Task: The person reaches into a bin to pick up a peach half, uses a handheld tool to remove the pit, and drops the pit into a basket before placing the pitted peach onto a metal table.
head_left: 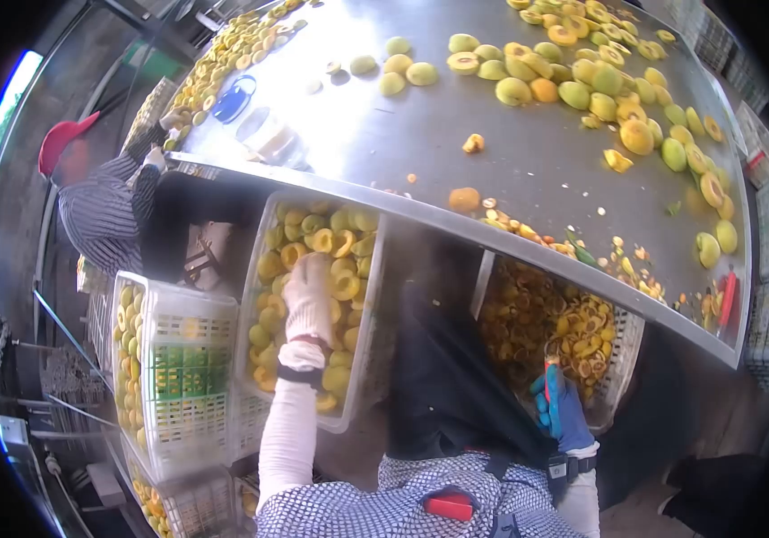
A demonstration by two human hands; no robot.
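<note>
My left hand (309, 300), in a white glove, reaches down onto the yellow peach halves (345, 285) in a white plastic crate (373, 332). Its fingertips point into the fruit and are hidden, so whether they grip a piece cannot be told. In a blue glove, my right hand (565, 408) is closed around a small red-handled knife (552, 377). It is at the near edge of another crate (622, 359), which holds brownish and yellow fruit scraps (573, 332) below the table edge.
Whole and cut peaches (604, 81) lie across the metal table (357, 134), with scraps along its raised edge. Another red-handled tool (728, 300) lies at its right corner. Stacked crates (191, 314) stand at left. A co-worker in a red cap (102, 211) works at the table's far left.
</note>
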